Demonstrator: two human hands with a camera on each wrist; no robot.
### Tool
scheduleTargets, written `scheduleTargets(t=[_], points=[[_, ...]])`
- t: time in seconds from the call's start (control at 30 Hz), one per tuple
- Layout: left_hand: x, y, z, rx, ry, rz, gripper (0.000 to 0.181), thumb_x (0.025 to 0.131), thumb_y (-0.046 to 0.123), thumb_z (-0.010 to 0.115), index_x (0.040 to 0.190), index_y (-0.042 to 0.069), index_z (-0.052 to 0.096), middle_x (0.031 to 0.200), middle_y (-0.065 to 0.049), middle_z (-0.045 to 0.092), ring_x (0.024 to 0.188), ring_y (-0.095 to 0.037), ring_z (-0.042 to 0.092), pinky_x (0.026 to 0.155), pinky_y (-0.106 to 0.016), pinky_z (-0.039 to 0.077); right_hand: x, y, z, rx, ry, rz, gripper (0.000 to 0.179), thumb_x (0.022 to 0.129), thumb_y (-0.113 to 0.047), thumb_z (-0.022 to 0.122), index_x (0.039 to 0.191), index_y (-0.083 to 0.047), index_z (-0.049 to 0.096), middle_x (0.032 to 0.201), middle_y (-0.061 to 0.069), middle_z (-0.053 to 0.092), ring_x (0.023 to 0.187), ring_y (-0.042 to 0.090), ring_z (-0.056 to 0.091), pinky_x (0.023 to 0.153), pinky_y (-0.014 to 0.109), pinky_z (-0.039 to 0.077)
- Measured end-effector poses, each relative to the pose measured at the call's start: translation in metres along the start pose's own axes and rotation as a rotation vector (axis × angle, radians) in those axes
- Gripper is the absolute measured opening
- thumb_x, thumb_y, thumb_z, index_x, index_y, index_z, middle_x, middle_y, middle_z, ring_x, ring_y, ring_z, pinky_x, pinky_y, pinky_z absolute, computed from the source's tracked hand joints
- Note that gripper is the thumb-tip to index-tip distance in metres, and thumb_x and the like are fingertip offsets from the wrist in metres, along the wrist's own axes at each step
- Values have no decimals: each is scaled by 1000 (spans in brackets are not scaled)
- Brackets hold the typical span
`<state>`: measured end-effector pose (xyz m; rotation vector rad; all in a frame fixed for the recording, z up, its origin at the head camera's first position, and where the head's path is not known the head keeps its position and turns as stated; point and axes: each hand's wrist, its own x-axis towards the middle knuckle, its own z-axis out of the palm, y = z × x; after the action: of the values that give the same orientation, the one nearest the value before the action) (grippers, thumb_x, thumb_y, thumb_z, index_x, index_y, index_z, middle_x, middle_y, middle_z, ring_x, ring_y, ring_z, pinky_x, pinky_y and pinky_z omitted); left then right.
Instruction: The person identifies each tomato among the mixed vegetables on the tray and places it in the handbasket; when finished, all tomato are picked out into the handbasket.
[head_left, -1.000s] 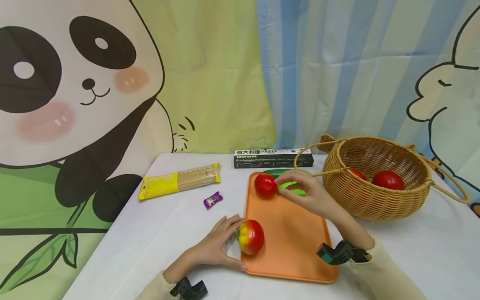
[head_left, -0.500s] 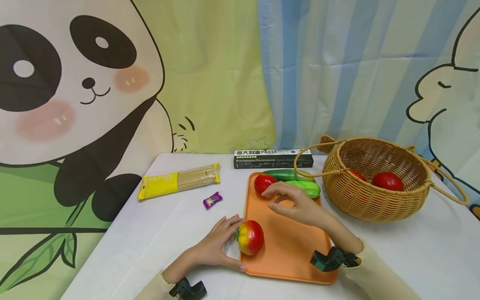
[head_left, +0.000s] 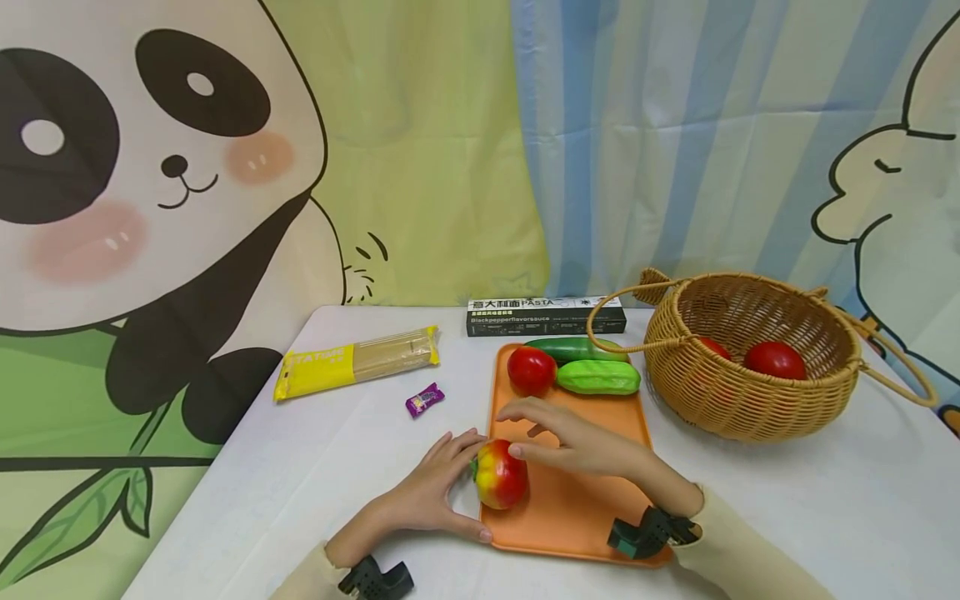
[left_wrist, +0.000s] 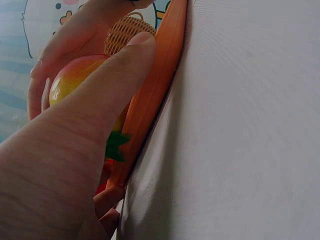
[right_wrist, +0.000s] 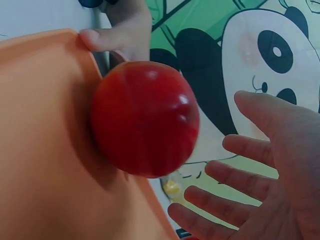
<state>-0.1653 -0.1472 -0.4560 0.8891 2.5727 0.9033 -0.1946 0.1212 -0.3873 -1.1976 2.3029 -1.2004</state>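
A round red-and-yellow fruit with a green leafy top [head_left: 502,475] sits at the near left of the orange tray [head_left: 585,508]. My left hand [head_left: 431,492] curves loosely around its left side, fingertips and thumb at the tray's edge; in the left wrist view the thumb [left_wrist: 135,55] crosses in front of the fruit. Over the tray, my right hand [head_left: 573,437] has its thumb tip overlapping the fruit's upper right. Its fingers are spread apart beside the fruit's red side [right_wrist: 145,120] in the right wrist view, holding nothing.
At the tray's far end lie a red tomato [head_left: 532,371], a light green cucumber [head_left: 598,377] and a darker one [head_left: 577,348]. A wicker basket [head_left: 750,408] with red tomatoes stands right. Behind are a pasta box [head_left: 546,317], yellow noodle packet [head_left: 360,362] and purple candy [head_left: 425,400].
My right hand has drawn back from the tomato at the tray's far end, coming nearer and leftward to the red-and-yellow fruit. The left hand has stayed put.
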Motion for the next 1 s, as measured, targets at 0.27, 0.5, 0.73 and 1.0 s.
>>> scheduleTargets(t=[0.27,0.5,0.73,1.0], points=[[-1,2,-1,-7,1,-6,108,68,59,81,154,17,30,161,-7,21,150,-28,9,120,-54,-1,4,5,16,-10,-71,14,47,97,-35,60,138,-13,49,138,-1,49,122,18,49,102,38,48],[-2,2,-2,-15,2,3,106,69,59,81,153,19,31,161,-6,22,150,-27,10,120,-54,-2,4,3,23,5,-131,2,55,93,-41,66,141,-20,48,137,-5,48,123,13,47,105,34,45],[-2,0,-1,-28,9,31,100,70,58,80,151,27,33,157,-3,28,149,-25,13,120,-54,-3,3,4,28,17,-200,7,67,88,-37,72,146,-25,41,143,-6,44,127,14,43,105,31,44],[-1,0,0,-17,13,29,102,69,58,81,151,22,34,158,-4,28,149,-24,13,120,-53,-2,1,5,25,-3,-218,-5,70,85,-38,76,141,-15,41,138,-4,47,125,11,45,109,32,41]])
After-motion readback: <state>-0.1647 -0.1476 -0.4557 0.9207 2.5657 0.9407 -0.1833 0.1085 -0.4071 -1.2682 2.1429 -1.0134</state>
